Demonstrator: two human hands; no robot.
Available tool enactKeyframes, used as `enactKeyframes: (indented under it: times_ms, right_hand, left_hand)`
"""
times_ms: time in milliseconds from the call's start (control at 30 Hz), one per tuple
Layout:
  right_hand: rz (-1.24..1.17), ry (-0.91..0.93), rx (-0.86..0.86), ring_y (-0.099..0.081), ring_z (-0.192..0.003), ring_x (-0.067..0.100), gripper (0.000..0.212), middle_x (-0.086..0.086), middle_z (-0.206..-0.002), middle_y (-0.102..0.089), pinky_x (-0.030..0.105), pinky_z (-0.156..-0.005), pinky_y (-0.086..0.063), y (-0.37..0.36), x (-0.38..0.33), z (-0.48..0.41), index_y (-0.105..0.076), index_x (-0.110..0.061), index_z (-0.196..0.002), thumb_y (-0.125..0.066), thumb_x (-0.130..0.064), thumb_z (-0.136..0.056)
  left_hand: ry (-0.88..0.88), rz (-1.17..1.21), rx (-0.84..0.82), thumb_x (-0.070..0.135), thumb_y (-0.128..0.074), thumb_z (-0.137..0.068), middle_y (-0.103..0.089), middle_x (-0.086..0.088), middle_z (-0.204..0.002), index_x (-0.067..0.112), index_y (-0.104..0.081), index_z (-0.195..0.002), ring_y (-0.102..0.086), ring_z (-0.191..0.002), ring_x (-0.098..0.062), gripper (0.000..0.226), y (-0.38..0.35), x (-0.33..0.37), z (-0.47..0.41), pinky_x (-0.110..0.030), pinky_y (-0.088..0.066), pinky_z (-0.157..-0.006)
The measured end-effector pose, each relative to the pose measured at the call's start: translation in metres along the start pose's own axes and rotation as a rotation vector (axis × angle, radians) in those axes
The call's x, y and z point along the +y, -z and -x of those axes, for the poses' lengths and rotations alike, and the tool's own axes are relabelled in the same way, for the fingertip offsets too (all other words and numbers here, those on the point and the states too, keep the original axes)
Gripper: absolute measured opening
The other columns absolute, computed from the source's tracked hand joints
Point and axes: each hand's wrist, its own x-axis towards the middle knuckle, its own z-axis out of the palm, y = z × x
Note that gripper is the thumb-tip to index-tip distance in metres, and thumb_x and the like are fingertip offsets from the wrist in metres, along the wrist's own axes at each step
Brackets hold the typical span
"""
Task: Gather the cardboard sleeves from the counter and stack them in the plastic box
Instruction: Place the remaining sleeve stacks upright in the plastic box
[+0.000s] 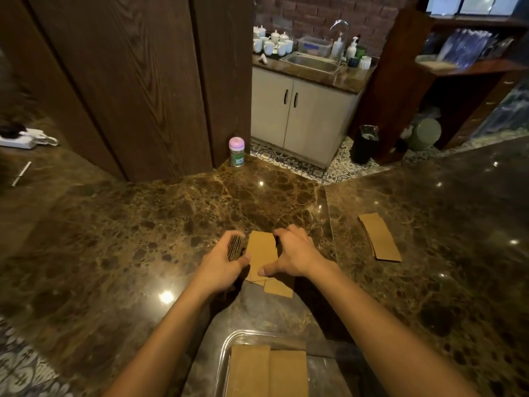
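Centrally, both hands [220, 265] [294, 255] pinch flat tan cardboard sleeves [262, 255] on glossy marble counter [143, 224].

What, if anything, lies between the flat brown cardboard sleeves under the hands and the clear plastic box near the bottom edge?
Nothing visible does. Bare marble counter separates the brown cardboard sleeves from the clear plastic box, whose top is open and already holds sleeves.
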Motion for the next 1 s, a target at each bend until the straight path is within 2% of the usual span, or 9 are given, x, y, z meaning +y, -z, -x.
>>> enactKeyframes:
  times_ms: [167,400,500,567,633,733,867,933,1000]
  right_hand:
    - [-0.086,-0.014,0.012,-0.044,-0.124,0.025,0.098,-0.002,-0.130,-0.050,0.043,-0.102,-0.041,-0.003,0.003,-0.001,-0.046,-0.028,-0.127,-0.097,-0.060,-0.050]
    - [-0.426,-0.046,0.221,-0.063,-0.089,0.015,0.049,-0.004,-0.096,-0.066,0.025,-0.065,-0.047,-0.003,0.022,0.026,-0.058,-0.024,-0.099,-0.094,-0.040,-0.071]
    - [-0.678,-0.123,0.192,-0.070,-0.077,0.019,0.033,0.003,-0.078,-0.074,0.044,-0.076,-0.059,0.003,0.026,0.035,-0.062,-0.018,-0.092,-0.090,-0.028,-0.078]
    - [-0.862,-0.134,0.155,-0.071,-0.072,0.021,0.028,0.001,-0.067,-0.072,0.052,-0.083,-0.062,0.011,0.024,0.044,-0.062,-0.013,-0.095,-0.086,-0.014,-0.083]
    - [-0.907,-0.120,0.170,-0.073,-0.068,0.021,0.029,0.003,-0.067,-0.075,0.048,-0.078,-0.064,0.021,0.016,0.055,-0.061,-0.013,-0.099,-0.085,-0.009,-0.083]
    - [-0.905,-0.054,0.263,-0.077,-0.066,0.020,0.026,0.006,-0.075,-0.080,0.042,-0.074,-0.063,0.035,-0.001,0.072,-0.063,-0.020,-0.105,-0.082,-0.020,-0.088]
    - [-0.890,0.070,0.376,-0.078,-0.073,0.014,0.016,0.000,-0.079,-0.081,0.045,-0.079,-0.065,0.046,-0.012,0.094,-0.073,-0.027,-0.107,-0.066,-0.040,-0.100]
    - [-0.946,0.147,0.361,-0.078,-0.083,0.017,0.019,0.001,-0.088,-0.081,0.052,-0.085,-0.063,0.051,-0.011,0.107,-0.077,-0.024,-0.107,-0.062,-0.035,-0.103]
    - [-0.768,0.248,0.379,-0.073,-0.097,0.006,0.019,-0.010,-0.103,-0.079,0.038,-0.091,-0.060,0.058,-0.010,0.122,-0.078,-0.029,-0.110,-0.068,-0.040,-0.097]
  left_hand:
    - [-0.036,0.110,-0.042,0.021,-0.069,-0.092,-0.068,-0.004,-0.095,0.041,-0.056,-0.110,-0.063,-0.074,-0.019,0.030,0.000,0.000,0.010,-0.038,-0.052,-0.059]
    - [-0.058,0.202,-0.074,0.023,-0.071,-0.092,-0.067,-0.010,-0.095,0.042,-0.056,-0.117,-0.062,-0.072,-0.019,0.035,-0.004,0.000,0.019,-0.042,-0.055,-0.059]
    - [-0.118,0.165,-0.026,0.037,-0.076,-0.087,-0.070,0.007,-0.088,0.047,-0.054,-0.118,-0.065,-0.070,-0.012,0.040,-0.006,0.007,0.024,-0.040,-0.055,-0.061]
    - [-0.203,0.076,-0.006,0.050,-0.082,-0.077,-0.071,0.017,-0.097,0.050,-0.051,-0.120,-0.068,-0.083,-0.002,0.052,-0.007,0.018,0.029,-0.025,-0.055,-0.071]
    - [-0.291,0.005,-0.044,0.058,-0.084,-0.070,-0.069,0.021,-0.111,0.050,-0.049,-0.125,-0.064,-0.103,0.004,0.066,-0.010,0.031,0.036,-0.021,-0.053,-0.084]
    - [-0.359,0.036,-0.083,0.050,-0.087,-0.071,-0.067,0.023,-0.116,0.049,-0.048,-0.127,-0.060,-0.109,0.008,0.068,-0.019,0.053,0.044,-0.018,-0.050,-0.089]
    - [-0.269,0.537,-0.165,0.020,-0.079,-0.086,-0.074,-0.005,-0.114,0.033,-0.057,-0.130,-0.070,-0.103,-0.026,0.051,-0.014,0.073,0.050,-0.038,-0.057,-0.089]
    - [-0.090,0.959,-0.337,0.022,-0.065,-0.094,-0.071,-0.017,-0.122,0.035,-0.057,-0.137,-0.069,-0.093,-0.035,0.046,-0.004,0.078,0.057,-0.045,-0.058,-0.078]
    - [-0.023,1.153,-0.453,0.032,-0.051,-0.101,-0.064,-0.019,-0.133,0.043,-0.055,-0.139,-0.066,-0.090,-0.033,0.040,0.004,0.079,0.064,-0.044,-0.054,-0.070]
